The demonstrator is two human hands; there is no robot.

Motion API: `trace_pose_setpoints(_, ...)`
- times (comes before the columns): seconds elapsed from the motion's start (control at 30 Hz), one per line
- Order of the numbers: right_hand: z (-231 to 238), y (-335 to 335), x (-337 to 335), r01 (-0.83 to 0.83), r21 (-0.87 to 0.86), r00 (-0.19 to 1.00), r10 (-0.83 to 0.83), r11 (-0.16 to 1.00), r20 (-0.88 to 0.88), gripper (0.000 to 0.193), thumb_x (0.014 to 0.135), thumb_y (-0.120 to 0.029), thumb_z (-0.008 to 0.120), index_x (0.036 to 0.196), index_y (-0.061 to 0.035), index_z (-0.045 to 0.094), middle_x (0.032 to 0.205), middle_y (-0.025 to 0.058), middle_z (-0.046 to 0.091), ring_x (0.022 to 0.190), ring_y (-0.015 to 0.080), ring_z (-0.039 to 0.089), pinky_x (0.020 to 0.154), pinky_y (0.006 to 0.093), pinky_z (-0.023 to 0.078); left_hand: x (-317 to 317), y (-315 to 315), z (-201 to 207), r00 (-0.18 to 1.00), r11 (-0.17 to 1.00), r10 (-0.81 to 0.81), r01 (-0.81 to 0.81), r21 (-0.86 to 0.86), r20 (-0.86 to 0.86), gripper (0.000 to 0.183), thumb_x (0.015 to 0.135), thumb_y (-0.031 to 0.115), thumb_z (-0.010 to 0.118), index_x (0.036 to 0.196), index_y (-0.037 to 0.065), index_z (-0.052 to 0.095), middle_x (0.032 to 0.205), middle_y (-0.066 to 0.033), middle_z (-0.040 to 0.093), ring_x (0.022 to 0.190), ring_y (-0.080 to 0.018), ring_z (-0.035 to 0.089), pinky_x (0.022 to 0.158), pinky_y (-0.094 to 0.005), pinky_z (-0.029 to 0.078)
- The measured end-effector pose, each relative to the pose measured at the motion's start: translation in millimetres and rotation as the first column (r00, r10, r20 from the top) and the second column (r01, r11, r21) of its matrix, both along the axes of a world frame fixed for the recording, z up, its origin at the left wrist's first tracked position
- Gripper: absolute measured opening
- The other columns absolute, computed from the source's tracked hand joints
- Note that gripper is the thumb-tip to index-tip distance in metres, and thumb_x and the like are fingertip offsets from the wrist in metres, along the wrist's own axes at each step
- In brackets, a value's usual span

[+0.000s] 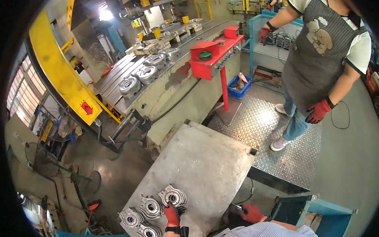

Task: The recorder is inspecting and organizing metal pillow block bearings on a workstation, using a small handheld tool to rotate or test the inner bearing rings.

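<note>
My left hand, in a red and black glove, grips the near edge of a round, ring-shaped metal casting on the grey metal table. Next to it, toward the table's near left corner, sit several like castings, each with a round centre opening. Over the table's right edge, my right hand, gloved too, closes around a small dark tool with a silvery part. Its kind is hard to make out. A thin dark hose hangs just beyond it.
Across from me, a co-worker in a striped apron stands on a diamond-plate platform. A red control stand and a machine bed with metal rings lie beyond the table. Blue bins stand at right; a yellow guard arm rises left.
</note>
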State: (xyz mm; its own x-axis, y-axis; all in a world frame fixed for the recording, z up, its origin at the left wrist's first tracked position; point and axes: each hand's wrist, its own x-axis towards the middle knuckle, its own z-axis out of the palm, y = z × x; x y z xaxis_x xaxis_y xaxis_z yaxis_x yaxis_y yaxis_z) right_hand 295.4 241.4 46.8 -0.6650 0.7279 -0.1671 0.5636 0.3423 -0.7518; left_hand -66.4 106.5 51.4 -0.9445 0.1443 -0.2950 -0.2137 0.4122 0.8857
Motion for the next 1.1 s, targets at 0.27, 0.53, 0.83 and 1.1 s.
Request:
trace_pose_setpoints(0.27, -10.5, 30.2, -7.2, -0.125, -0.097, 0.988, 0.133, 0.987, 0.075, 0.05, 0.08, -0.042, 0.06, 0.115, -0.0067, 0.055, 0.094, 0.0231, 0.065, 0.089, 0.0417, 0.061, 0.078, 0.0482, 0.049, 20.6, 10.4, 52.0, 0.965, 0.978, -0.044, -0.012, 0.21, 0.259, 0.036, 0.096, 0.035, 0.049, 0.102, 0.0, 0.054, 0.078, -0.0112, 0.064, 0.056, -0.0238, 0.063, 0.047, -0.0395, 0.054)
trace_pose_setpoints(0.53, 4.0, 49.1, -5.4, -0.112, -0.191, 0.993, 0.119, 0.975, 0.026, 0.045, 0.08, -0.04, 0.061, 0.111, -0.0078, 0.058, 0.095, 0.0222, 0.064, 0.089, 0.0416, 0.061, 0.079, 0.0487, 0.048, -35.6, 119.3, 256.5, 0.693, 0.87, -0.485, 0.323, -0.372, -0.533, 0.038, 0.087, 0.028, 0.063, 0.106, -0.004, 0.059, 0.099, -0.024, 0.063, 0.092, -0.0387, 0.06, 0.081, -0.0417, 0.046)
trace_pose_setpoints(0.83, -14.5, 46.8, 41.1, 0.245, -0.039, 0.969, -0.245, 0.969, -0.004, 0.035, 0.075, -0.034, 0.069, 0.094, -0.0044, 0.064, 0.082, 0.0209, 0.065, 0.078, 0.0409, 0.062, 0.069, 0.0468, 0.049, -128.9, 350.0, 354.1, 0.411, 0.834, -0.546, 0.35, -0.427, -0.73, 0.057, 0.08, 0.037, 0.068, 0.121, 0.001, 0.052, 0.112, -0.0226, 0.059, 0.104, -0.0309, 0.058, 0.089, -0.0377, 0.045)
trace_pose_setpoints(1.1, -42.1, 15.8, 102.0, 0.646, -0.232, 0.75, -0.547, 0.727, 0.371, 0.057, 0.08, -0.028, 0.064, 0.133, -0.0144, 0.049, 0.127, 0.0184, 0.054, 0.117, 0.0368, 0.051, 0.096, 0.043, 0.043, -183.6, 441.9, 349.1, 0.312, 0.591, -0.76, -0.033, -0.806, -0.57, 0.09, 0.07, 0.05, 0.074, 0.138, 0.006, 0.034, 0.136, -0.0175, 0.046, 0.131, -0.0348, 0.036, 0.107, -0.0486, 0.025)
